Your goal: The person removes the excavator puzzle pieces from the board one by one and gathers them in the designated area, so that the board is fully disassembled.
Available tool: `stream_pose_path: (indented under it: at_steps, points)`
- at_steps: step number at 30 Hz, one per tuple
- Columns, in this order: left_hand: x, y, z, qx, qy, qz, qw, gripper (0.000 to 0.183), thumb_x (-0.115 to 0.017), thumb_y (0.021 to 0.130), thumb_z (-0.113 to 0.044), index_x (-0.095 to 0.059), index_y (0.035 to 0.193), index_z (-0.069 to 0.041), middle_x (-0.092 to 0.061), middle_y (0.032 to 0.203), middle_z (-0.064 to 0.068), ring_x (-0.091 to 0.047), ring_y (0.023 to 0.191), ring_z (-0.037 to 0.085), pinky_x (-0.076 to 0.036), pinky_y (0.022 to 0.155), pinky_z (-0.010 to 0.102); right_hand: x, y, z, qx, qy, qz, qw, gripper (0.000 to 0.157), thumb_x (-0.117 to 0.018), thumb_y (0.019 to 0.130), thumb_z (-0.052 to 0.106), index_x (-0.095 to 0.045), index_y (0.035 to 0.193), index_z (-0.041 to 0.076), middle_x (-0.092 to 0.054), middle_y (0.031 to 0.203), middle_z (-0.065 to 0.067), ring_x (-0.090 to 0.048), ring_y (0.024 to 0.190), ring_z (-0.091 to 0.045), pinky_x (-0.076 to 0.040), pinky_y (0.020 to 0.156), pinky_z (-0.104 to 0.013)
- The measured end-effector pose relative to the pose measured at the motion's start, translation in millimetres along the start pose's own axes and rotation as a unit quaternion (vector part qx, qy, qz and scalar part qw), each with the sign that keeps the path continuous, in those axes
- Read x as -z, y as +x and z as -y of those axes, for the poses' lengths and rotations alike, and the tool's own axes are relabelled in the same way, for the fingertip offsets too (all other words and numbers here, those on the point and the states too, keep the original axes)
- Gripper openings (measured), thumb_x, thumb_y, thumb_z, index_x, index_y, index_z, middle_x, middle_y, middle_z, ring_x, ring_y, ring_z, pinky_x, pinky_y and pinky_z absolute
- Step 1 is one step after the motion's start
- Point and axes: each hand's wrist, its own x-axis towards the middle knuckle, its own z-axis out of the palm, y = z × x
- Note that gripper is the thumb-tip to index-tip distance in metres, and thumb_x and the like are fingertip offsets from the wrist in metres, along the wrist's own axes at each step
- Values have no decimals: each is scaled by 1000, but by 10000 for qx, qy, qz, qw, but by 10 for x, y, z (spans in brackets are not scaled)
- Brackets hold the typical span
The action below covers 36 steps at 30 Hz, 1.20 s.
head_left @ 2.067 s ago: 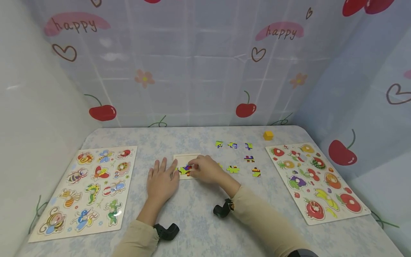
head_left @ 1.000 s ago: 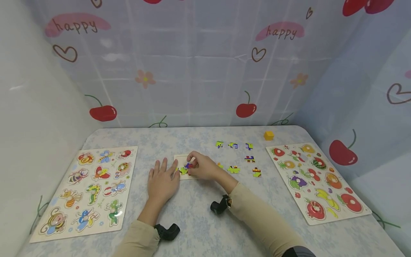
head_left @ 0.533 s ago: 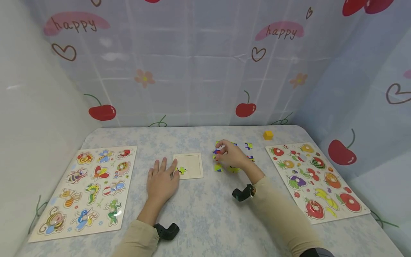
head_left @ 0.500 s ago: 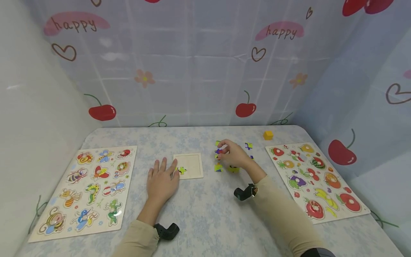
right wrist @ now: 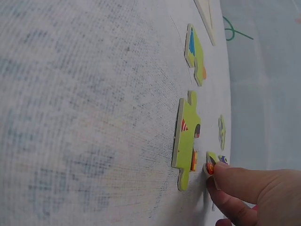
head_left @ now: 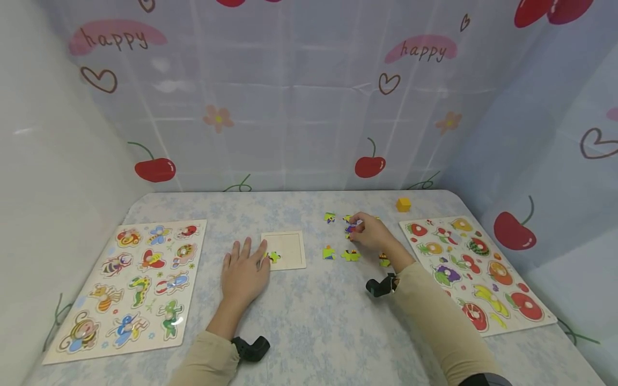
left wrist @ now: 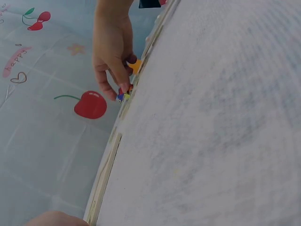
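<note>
My left hand [head_left: 245, 271] lies flat with fingers spread, its fingertips at the left edge of a small wooden puzzle tray [head_left: 291, 261]. One green jigsaw piece [head_left: 274, 257] sits inside the tray, beside the thumb. To the right, my right hand [head_left: 374, 234] pinches a red, purple and green jigsaw piece [head_left: 348, 229] between thumb and finger, low among the loose pieces. In the right wrist view, part of this held piece [right wrist: 210, 165] shows at the thumb tip. The left wrist view also has the right hand [left wrist: 113, 52] with the coloured piece at its fingertips.
Loose jigsaw pieces lie around the right hand, including a green one [head_left: 350, 255], one with blue [head_left: 329, 253] and one farther back [head_left: 330, 217]. An insect puzzle board [head_left: 193, 257] lies left, a fruit board [head_left: 463, 279] right. A yellow block [head_left: 403, 204] stands behind.
My right hand has taken the red and purple piece out of the tray and carried it right, over to the loose pieces. The left hand has stayed in place.
</note>
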Motion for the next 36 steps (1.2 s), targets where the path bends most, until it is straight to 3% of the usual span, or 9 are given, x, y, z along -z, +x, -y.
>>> stream_pose_path:
  at_steps: [8, 16, 25, 32, 36]
  points:
    - [16, -10, -10, -4, -54, 18, 10000, 53, -37, 103, -45, -35, 154, -32, -19, 166, 11, -5, 155, 37, -5, 123, 61, -27, -11, 27, 179, -601, -142, 9979, 37, -71, 92, 19, -57, 125, 14, -61, 93, -6, -55, 79, -20, -45, 69, -31]
    - [0, -1, 4, -30, -64, -53, 10000, 53, -37, 103, -44, -36, 154, -31, -20, 166, 11, -6, 155, 38, -6, 123, 60, -25, -35, 49, 317, -1365, -320, 9896, 33, -72, 91, 26, -65, 122, 17, -63, 95, -5, -56, 82, -21, -47, 71, -34]
    - [20, -17, 6, -70, -95, -31, 9999, 54, -38, 103, -45, -36, 154, -30, -21, 166, 12, -6, 155, 38, -7, 123, 61, -117, -69, 141, 778, -1103, -474, 9897, 35, -69, 93, 25, -64, 126, 15, -61, 94, -4, -53, 81, -20, -45, 71, -32]
    - [24, -21, 16, -139, -153, -8, 9998, 59, -39, 102, -47, -35, 156, -22, -22, 165, 13, -7, 155, 39, -7, 123, 61, -280, -141, 429, 1097, -864, -335, 9896, 34, -70, 93, 25, -65, 126, 15, -62, 95, -3, -54, 76, -19, -46, 66, -30]
    - [32, -31, 24, -168, -138, 67, 9997, 74, -45, 98, -55, -31, 157, -13, -22, 165, 14, -7, 155, 39, -7, 123, 61, -402, -165, 613, 1284, -788, -158, 9885, 33, -71, 93, 24, -66, 124, 15, -63, 93, -2, -53, 76, -17, -46, 65, -29]
